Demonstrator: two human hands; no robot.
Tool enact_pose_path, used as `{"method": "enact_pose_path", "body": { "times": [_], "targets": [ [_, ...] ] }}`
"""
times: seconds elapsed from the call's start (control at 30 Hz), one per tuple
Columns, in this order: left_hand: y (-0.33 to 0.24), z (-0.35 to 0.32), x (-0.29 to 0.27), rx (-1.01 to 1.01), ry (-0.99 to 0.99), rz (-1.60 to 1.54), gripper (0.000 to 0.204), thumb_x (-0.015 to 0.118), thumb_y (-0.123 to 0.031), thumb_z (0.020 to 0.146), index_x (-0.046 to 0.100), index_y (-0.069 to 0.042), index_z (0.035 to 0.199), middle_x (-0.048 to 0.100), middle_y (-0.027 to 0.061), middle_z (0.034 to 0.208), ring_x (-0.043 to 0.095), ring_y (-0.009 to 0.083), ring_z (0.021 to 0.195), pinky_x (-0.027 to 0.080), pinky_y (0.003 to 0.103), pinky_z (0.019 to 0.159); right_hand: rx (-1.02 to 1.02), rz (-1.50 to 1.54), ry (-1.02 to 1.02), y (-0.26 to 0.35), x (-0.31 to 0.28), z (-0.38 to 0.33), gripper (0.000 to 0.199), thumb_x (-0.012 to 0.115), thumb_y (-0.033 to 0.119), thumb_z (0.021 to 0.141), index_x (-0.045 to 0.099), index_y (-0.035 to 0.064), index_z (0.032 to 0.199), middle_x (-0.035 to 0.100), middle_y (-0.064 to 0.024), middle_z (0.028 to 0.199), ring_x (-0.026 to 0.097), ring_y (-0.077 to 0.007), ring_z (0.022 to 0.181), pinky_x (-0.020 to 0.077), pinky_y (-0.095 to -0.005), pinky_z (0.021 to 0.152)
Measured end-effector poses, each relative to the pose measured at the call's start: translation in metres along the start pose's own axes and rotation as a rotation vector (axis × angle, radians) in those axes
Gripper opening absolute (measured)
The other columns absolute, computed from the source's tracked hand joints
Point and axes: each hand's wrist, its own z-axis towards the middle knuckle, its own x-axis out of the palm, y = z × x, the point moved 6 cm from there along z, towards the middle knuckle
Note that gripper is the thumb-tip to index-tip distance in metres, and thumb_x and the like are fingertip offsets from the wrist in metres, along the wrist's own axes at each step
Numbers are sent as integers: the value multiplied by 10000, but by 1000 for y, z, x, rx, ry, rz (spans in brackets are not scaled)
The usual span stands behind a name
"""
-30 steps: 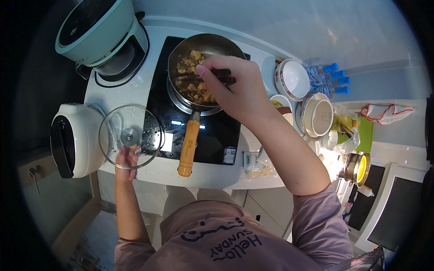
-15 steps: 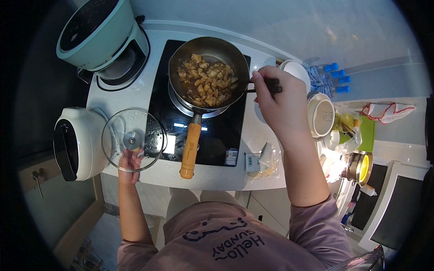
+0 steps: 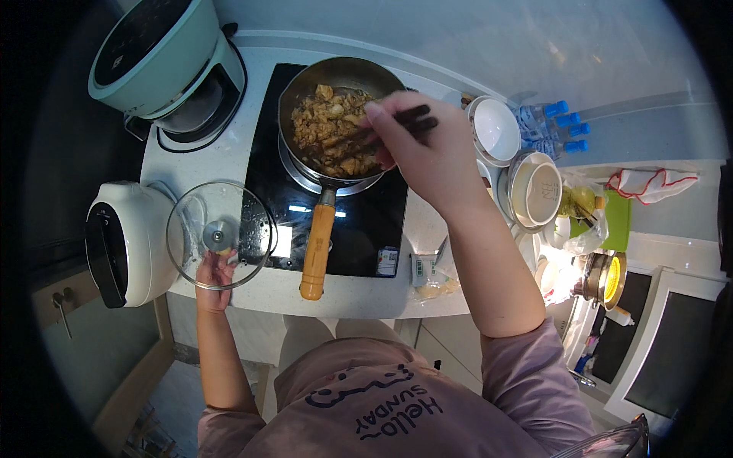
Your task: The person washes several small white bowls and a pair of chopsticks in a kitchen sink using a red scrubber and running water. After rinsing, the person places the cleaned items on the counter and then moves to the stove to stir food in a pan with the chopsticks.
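Over the black cooktop at the tabletop's middle, the right hand (image 3: 427,153) grips dark chopsticks (image 3: 382,131), tips in the pan (image 3: 336,122) of browned food. At the front left edge, the left hand (image 3: 216,271) holds the glass lid (image 3: 221,235) off; stirring looks underway, the lid not yet replaced.

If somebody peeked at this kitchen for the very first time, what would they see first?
Probably the pan of brown chunky food in the middle, on the black cooktop, with the right hand poking dark chopsticks into it. Next, the round glass lid held up by the left hand, just left of the pan's wooden handle.
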Motion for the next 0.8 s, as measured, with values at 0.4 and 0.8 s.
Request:
{"method": "enact_pose_path", "body": {
  "times": [0.4,0.8],
  "targets": [
    [2,3,-7,-8,39,-14,328,587,-306,965,597,-35,1149,660,101,1149,639,241,1045,531,313,804,-122,-320,-129,-1,-33,24,224,611,193,948,682,-6,874,650,-37,688,607,-88,581,493,-223,529],
    [-2,0,3,0,2,0,332,570,-313,973,592,-25,1138,665,90,982,642,224,1017,529,307,803,-1,-42,-224,-15,-28,20,244,642,211,909,694,-3,806,674,-111,640,658,-180,544,503,-279,547]
  ]
}}
